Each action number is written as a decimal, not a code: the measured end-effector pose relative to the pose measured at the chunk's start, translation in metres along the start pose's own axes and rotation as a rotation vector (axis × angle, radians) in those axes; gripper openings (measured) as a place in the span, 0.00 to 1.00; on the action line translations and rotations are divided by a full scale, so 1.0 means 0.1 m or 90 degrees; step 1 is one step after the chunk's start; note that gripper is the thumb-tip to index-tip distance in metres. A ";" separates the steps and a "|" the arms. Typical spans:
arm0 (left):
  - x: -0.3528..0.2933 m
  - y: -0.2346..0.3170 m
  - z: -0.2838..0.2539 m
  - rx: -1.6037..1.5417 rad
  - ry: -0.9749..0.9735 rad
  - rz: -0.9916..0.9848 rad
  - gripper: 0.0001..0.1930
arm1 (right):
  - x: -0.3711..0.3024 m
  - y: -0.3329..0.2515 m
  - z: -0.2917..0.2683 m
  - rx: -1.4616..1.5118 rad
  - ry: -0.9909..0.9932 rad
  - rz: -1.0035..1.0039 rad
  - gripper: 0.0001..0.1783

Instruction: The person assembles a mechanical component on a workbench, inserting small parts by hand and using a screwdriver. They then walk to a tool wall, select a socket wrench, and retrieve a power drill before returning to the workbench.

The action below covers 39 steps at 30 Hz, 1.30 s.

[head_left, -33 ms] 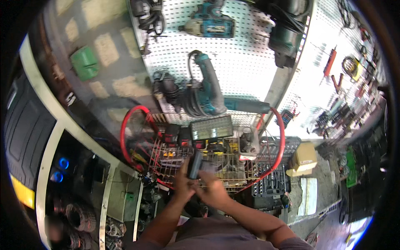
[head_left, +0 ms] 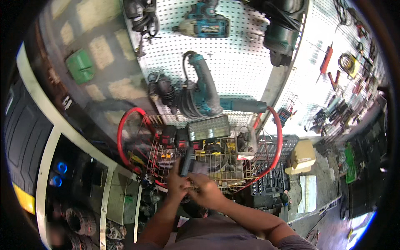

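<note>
We have both hands up at the front rim of the wire basket [head_left: 233, 177], and between them sits a dark, slab-like object [head_left: 186, 161], probably a battery pack or small handheld device, though it is too blurred to say which. Our left hand [head_left: 177, 183] is wrapped around its lower end in a closed grasp, thumb side toward us, while our right hand [head_left: 206, 192] comes in from four o'clock with its fingers curled against the object's near face; whether the right hand truly grips it or only steadies it we cannot tell. The object stands nearly upright, its top pointing to twelve o'clock toward the flat LED work light [head_left: 208, 128] that lies in the basket just beyond it. At eleven o'clock from the object sit red and black battery packs [head_left: 174, 137], and at three o'clock an open socket set [head_left: 271, 177] rests beside the basket. In our judgement, the step goes best if we keep the left hand firm as the anchor, let the right do the fine work, and hold the object clear of the basket's wires and red hoop handle [head_left: 125, 137] so nothing snags.
</note>
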State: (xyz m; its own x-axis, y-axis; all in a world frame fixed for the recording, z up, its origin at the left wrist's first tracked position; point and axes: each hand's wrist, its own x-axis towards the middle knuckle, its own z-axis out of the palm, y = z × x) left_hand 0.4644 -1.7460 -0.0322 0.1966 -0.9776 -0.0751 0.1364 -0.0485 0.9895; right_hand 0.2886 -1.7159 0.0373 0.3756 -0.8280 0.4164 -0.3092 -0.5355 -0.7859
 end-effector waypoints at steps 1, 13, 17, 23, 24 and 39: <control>0.06 0.01 -0.17 0.401 0.085 0.190 0.38 | 0.01 0.00 0.02 0.024 -0.062 0.018 0.33; 0.70 -0.23 -1.26 0.437 0.259 0.150 0.29 | 0.10 1.37 -0.21 -0.139 0.067 0.382 0.48; 0.68 -0.42 -1.12 0.311 0.257 0.223 0.26 | 0.63 1.68 -0.13 -0.234 0.211 0.399 0.67; 0.49 -0.28 -1.03 0.773 0.221 0.182 0.42 | 1.14 1.90 -0.01 -0.266 0.106 0.567 0.68; 0.45 -0.22 -1.04 0.771 0.199 0.136 0.41 | 1.10 1.94 -0.02 -0.193 0.122 0.548 0.63; -0.50 -0.16 -0.81 0.604 0.059 0.524 0.27 | -1.18 0.78 -0.81 0.928 -0.023 0.406 0.48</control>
State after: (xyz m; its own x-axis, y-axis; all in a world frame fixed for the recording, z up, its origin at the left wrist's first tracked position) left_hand 0.5316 -1.6799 -0.0541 -0.0357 -0.7715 0.6352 -0.8012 0.4020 0.4432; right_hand 0.1492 -1.6734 -0.0357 0.5439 -0.8286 -0.1322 0.6394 0.5113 -0.5742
